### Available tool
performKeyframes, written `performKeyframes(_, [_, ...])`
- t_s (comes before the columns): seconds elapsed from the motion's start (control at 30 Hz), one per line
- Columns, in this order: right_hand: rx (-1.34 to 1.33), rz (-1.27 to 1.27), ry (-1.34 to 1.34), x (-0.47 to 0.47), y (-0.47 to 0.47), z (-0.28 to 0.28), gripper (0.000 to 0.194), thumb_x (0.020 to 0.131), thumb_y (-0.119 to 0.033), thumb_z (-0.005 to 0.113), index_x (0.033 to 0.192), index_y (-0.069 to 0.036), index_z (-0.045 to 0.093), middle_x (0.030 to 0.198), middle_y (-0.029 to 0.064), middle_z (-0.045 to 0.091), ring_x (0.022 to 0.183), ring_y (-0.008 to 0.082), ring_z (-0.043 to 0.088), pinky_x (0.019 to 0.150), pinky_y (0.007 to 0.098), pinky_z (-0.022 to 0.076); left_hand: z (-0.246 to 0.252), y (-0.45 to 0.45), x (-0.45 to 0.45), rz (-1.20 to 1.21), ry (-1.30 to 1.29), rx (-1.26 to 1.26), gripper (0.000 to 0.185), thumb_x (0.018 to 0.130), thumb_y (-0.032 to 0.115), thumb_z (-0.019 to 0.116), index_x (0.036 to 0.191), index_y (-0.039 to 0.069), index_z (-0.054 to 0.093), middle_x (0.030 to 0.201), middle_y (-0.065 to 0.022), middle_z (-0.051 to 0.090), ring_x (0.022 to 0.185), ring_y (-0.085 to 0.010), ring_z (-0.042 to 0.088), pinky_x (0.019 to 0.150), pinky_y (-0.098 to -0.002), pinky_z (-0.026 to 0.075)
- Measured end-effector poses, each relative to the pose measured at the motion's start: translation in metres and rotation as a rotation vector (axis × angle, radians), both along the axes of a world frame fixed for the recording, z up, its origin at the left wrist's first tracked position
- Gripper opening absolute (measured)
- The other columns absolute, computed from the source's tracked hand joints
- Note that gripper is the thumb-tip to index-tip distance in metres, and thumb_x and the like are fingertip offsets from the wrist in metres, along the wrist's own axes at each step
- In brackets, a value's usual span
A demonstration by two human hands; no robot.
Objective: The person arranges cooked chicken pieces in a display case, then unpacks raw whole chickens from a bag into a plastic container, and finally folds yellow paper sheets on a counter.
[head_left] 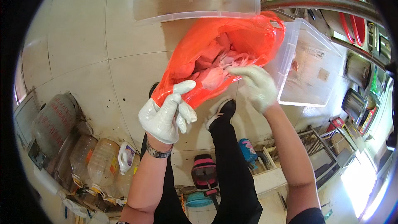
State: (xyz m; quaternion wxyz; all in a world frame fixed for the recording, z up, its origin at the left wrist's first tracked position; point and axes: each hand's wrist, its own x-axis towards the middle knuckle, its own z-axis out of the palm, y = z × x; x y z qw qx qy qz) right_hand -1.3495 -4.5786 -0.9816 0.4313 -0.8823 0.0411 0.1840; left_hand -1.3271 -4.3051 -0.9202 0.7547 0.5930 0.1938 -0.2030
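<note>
A red plastic bag (186,49) gapes before me, with several pieces of pale pink raw meat (213,76), possibly poultry, inside. My left hand (169,113), in a white glove, pinches the bag's near left edge between thumb and fingers. At the bag's right rim is my right hand (256,85), also gloved and slightly blurred; its fingertips reach over the opening beside the meat. Whether they grip a piece or the rim cannot be made out. The bag lies between two clear plastic bins, one beyond it (214,14) and one to its right (311,65).
A metal rack rail (320,3) runs at upper right. Large plastic bottles (102,161) and a grey gas cylinder (56,124) stand at lower left. A pink and black dustpan (203,172) and a blue basin (199,199) are near my legs. Tiled floor (74,49) shows at left.
</note>
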Motion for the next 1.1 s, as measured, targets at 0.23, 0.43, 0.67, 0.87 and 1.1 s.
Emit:
performKeyframes(0.23, [-0.308, 0.789, 0.325, 0.100, 0.107, -0.131, 0.030, 0.086, -0.017, 0.073, 0.114, -0.007, 0.078, 0.109, 0.0191, 0.075, 0.101, 0.0374, 0.071, 0.089, 0.0465, 0.0574, -0.031, 0.040, 0.002, 0.126, -0.026, -0.093, 0.046, 0.112, 0.016, 0.041, 0.130, -0.021, 0.062, 0.055, -0.0086, 0.057, 0.039, -0.0097, 0.042, 0.042, -0.0247, 0.042])
performKeyframes(0.43, [-0.683, 0.797, 0.277, 0.138, 0.155, -0.219, 0.030, 0.081, -0.022, 0.077, 0.106, -0.007, 0.080, 0.105, 0.0193, 0.077, 0.095, 0.0362, 0.073, 0.084, 0.0479, 0.0581, -0.032, 0.048, -0.015, 0.068, 0.161, -0.087, 0.047, 0.112, 0.019, 0.045, 0.128, -0.022, 0.062, 0.054, -0.0097, 0.059, 0.037, -0.0110, 0.043, 0.043, -0.0249, 0.042])
performKeyframes(0.67, [-0.766, 0.822, 0.356, 0.137, 0.144, -0.236, 0.029, 0.081, -0.023, 0.077, 0.105, -0.007, 0.081, 0.103, 0.0190, 0.077, 0.094, 0.0353, 0.073, 0.083, 0.0472, 0.0582, -0.033, 0.037, -0.035, 0.097, 0.377, -0.179, 0.043, 0.111, 0.015, 0.045, 0.132, -0.018, 0.062, 0.053, -0.0063, 0.053, 0.041, -0.0129, 0.045, 0.046, -0.0281, 0.042])
performKeyframes(0.87, [-0.818, 0.871, 0.423, 0.138, 0.135, -0.236, 0.028, 0.081, -0.023, 0.077, 0.104, -0.007, 0.081, 0.103, 0.0187, 0.077, 0.092, 0.0346, 0.074, 0.082, 0.0467, 0.0583, -0.062, 0.041, -0.006, 0.121, 0.386, -0.153, 0.043, 0.110, 0.016, 0.048, 0.135, -0.017, 0.062, 0.055, -0.0042, 0.054, 0.041, -0.0120, 0.043, 0.047, -0.0281, 0.042])
performKeyframes(1.1, [-0.839, 0.910, 0.508, 0.126, 0.136, -0.216, 0.027, 0.081, -0.023, 0.077, 0.103, -0.007, 0.082, 0.101, 0.0184, 0.078, 0.091, 0.0337, 0.074, 0.081, 0.0460, 0.0583, -0.077, 0.040, -0.005, 0.072, 0.140, -0.148, 0.032, 0.109, 0.005, 0.051, 0.126, -0.015, 0.069, 0.057, -0.0040, 0.057, 0.042, -0.0085, 0.044, 0.045, -0.0242, 0.042])
